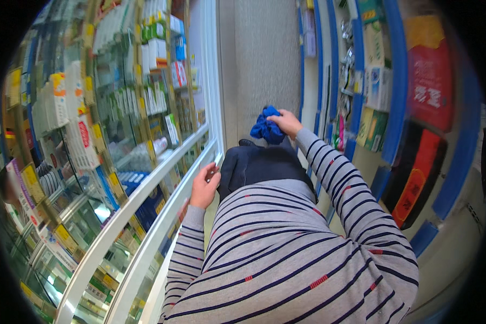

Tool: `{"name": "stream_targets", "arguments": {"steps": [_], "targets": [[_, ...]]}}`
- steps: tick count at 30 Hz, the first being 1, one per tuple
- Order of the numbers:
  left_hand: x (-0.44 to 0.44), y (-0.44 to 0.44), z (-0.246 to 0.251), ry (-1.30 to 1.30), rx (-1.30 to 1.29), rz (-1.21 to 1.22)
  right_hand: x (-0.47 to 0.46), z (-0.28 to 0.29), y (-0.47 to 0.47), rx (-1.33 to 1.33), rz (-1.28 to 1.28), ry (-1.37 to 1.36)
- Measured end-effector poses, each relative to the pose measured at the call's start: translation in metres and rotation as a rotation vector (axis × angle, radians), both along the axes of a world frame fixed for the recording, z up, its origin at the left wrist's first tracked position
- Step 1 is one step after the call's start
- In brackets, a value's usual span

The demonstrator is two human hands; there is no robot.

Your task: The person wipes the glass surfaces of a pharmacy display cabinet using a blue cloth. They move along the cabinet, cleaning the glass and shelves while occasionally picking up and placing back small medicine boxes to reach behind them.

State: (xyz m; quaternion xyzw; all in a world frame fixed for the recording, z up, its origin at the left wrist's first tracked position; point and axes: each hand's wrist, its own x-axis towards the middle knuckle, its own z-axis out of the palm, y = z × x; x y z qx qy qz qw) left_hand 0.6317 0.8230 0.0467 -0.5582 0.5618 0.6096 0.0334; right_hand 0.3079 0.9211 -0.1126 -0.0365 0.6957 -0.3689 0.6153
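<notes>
A crumpled blue cloth (266, 128) hangs from my right hand (287, 123), bunched under the fingers above the aisle floor. My left hand (205, 184) is near the white frame of the glass display cabinet (146, 189), its fingers loosely curled and apart with nothing seen in them. Whether the left fingertips touch the frame, I cannot tell. Behind the glass stand rows of small medicine boxes (156, 99) on shelves edged with yellow price tags.
Open shelves with blue edge strips (397, 81) line the right side. They carry a red package (429, 85), a black and red box (414, 178) and several cartons (377, 87). Between both sides runs a narrow grey floor (267, 52).
</notes>
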Motion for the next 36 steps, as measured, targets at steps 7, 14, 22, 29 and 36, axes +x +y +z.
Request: {"name": "stream_targets", "arguments": {"steps": [7,14,22,29,36], "targets": [[-0.029,-0.06,0.007,0.182,-0.052,0.084,-0.088,0.071,-0.094,-0.059,-0.119,-0.021],[-0.079,-0.151,0.058,0.467,-0.223,0.21,-0.186,0.249,-0.257,-0.756,-0.185,-0.442],[-0.126,-0.193,0.077,0.51,-0.396,0.425,-0.245,0.312,-0.438,-0.838,0.086,-0.654],[-0.224,-0.193,0.04,0.504,-0.392,0.736,-0.178,0.33,-0.576,-0.764,0.529,-0.986],[-0.291,-0.157,0.062,0.48,-0.486,1.014,-0.052,0.336,-0.687,-1.506,1.201,1.101]]}}
